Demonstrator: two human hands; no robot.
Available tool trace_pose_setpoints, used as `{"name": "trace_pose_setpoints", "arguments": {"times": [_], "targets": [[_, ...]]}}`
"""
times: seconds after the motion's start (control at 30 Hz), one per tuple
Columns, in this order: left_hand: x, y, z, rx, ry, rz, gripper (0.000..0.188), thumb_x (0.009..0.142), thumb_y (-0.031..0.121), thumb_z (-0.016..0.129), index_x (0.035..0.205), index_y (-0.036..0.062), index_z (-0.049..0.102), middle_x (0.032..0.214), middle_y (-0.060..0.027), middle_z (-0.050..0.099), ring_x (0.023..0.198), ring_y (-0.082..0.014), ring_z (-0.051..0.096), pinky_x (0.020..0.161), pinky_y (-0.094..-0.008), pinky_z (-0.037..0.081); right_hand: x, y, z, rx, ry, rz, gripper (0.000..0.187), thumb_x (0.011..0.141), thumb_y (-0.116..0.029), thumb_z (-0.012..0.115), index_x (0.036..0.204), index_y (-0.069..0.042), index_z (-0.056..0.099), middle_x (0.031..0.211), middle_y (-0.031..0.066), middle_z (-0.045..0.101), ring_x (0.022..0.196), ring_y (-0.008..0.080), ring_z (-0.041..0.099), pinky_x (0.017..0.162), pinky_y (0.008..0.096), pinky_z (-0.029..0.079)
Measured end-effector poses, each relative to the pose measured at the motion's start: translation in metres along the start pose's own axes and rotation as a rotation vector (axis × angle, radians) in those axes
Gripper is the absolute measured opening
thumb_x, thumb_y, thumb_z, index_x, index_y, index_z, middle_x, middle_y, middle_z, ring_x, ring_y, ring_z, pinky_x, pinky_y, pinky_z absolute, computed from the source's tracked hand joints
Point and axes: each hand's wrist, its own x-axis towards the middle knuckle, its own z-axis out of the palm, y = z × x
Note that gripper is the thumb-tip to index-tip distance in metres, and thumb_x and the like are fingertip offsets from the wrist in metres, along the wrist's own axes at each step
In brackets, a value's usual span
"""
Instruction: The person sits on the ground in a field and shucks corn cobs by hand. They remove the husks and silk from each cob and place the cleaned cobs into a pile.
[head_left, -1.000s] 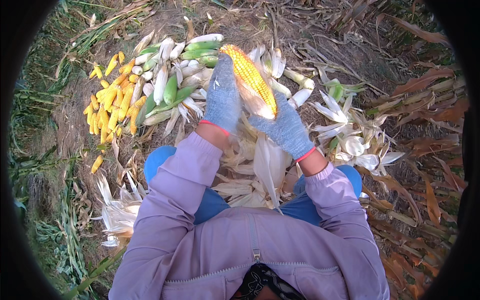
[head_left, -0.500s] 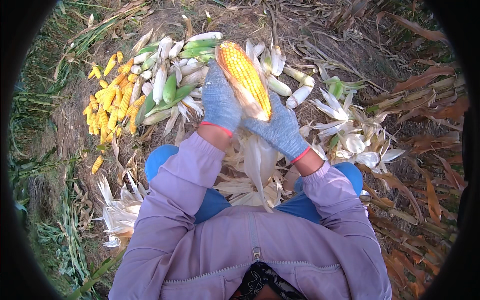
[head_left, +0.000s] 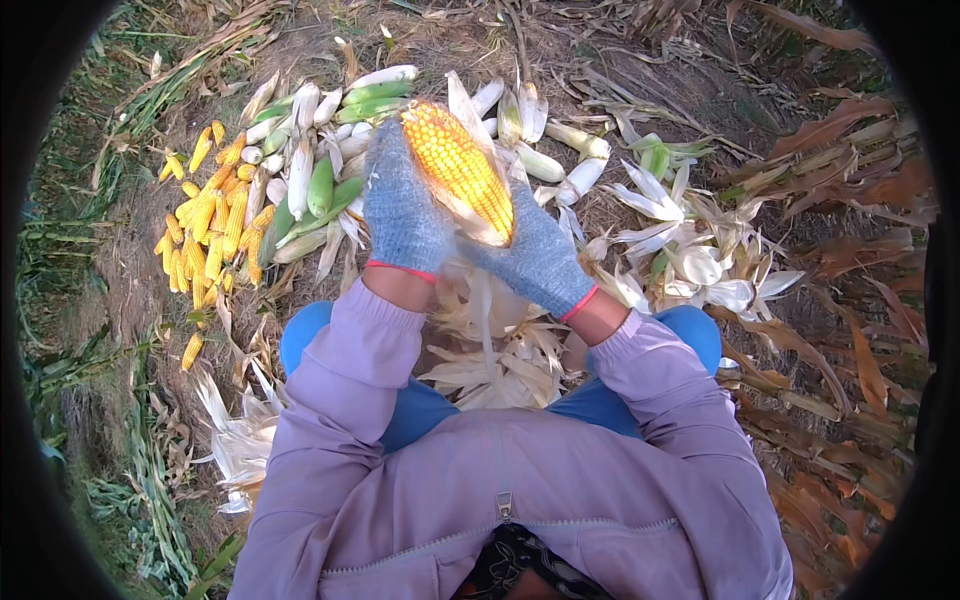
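Note:
A partly husked corn cob [head_left: 456, 170] with bright yellow kernels is held up in front of me, tilted with its top toward the far left. Pale husk [head_left: 466, 108] still stands along its right side and hangs below it. My left hand [head_left: 404, 205], in a grey knit glove with a red cuff, is closed around the cob's left side. My right hand [head_left: 537, 250], gloved alike, grips the lower end and the husk there. The husk hides some of the fingers.
Bare yellow cobs [head_left: 212, 230] lie heaped at the left. Unhusked ears [head_left: 322, 186], green and white, are piled beyond my hands. Stripped husks [head_left: 700, 265] lie at the right, more husks [head_left: 500, 365] between my knees. Dry stalks [head_left: 850, 270] border the right side.
Both hands have shifted a little left with the cob. A strip of husk now stands out farther from the cob's upper right side.

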Motion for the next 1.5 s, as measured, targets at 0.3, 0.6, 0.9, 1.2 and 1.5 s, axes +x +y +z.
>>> {"name": "trace_pose_setpoints", "arguments": {"times": [0.3, 0.6, 0.9, 1.2, 1.5], "targets": [[0.005, 0.000, -0.015, 0.487, 0.028, 0.198, 0.029, 0.105, 0.020, 0.039, 0.119, 0.0033, 0.057, 0.114, -0.0081, 0.062, 0.103, -0.0169, 0.062, 0.090, -0.0325, 0.051, 0.001, 0.005, 0.006, 0.101, -0.056, 0.053, 0.080, 0.075, -0.039, 0.081, 0.136, -0.003, 0.044, 0.118, 0.0179, 0.061, 0.108, 0.0302, 0.061, 0.093, 0.0395, 0.049], [-0.012, 0.002, -0.011, 1.488, -0.101, 0.375, 0.026, 0.093, 0.004, 0.049, 0.116, -0.0040, 0.059, 0.111, -0.0201, 0.065, 0.099, -0.0343, 0.064, 0.085, -0.0401, 0.052, 0.002, -0.015, -0.014, 0.554, -0.161, 0.069, 0.080, 0.079, -0.024, 0.081, 0.143, 0.000, 0.040, 0.131, 0.0096, 0.055, 0.118, 0.0172, 0.053, 0.102, 0.0324, 0.043], [-0.002, 0.001, -0.011, 0.010, 0.135, -0.180, 0.043, 0.105, 0.038, 0.041, 0.121, 0.0027, 0.058, 0.113, -0.0087, 0.063, 0.101, -0.0198, 0.061, 0.092, -0.0338, 0.049, 0.009, -0.018, -0.022, 0.384, -0.051, 0.030, 0.074, 0.081, -0.020, 0.077, 0.142, 0.001, 0.041, 0.131, 0.0099, 0.054, 0.119, 0.0162, 0.050, 0.101, 0.0325, 0.042], [-0.009, -0.012, -0.027, 0.664, -0.276, 0.098, 0.043, 0.103, 0.039, 0.046, 0.129, 0.0048, 0.052, 0.125, -0.0098, 0.061, 0.114, -0.0235, 0.060, 0.099, -0.0356, 0.046, 0.013, -0.012, -0.010, 0.386, -0.068, -0.128, 0.084, 0.078, -0.024, 0.082, 0.143, 0.001, 0.036, 0.133, 0.0169, 0.054, 0.124, 0.0258, 0.053, 0.105, 0.0371, 0.042], [-0.013, -0.017, -0.013, 0.098, 0.079, -0.056, 0.032, 0.103, 0.030, 0.048, 0.124, 0.0058, 0.054, 0.119, -0.0086, 0.063, 0.105, -0.0244, 0.064, 0.087, -0.0346, 0.051, 0.014, -0.003, 0.008, 0.067, 0.099, -0.246, 0.086, 0.084, -0.010, 0.071, 0.151, 0.001, 0.020, 0.145, 0.0222, 0.037, 0.137, 0.0312, 0.039, 0.110, 0.0377, 0.038]]}}
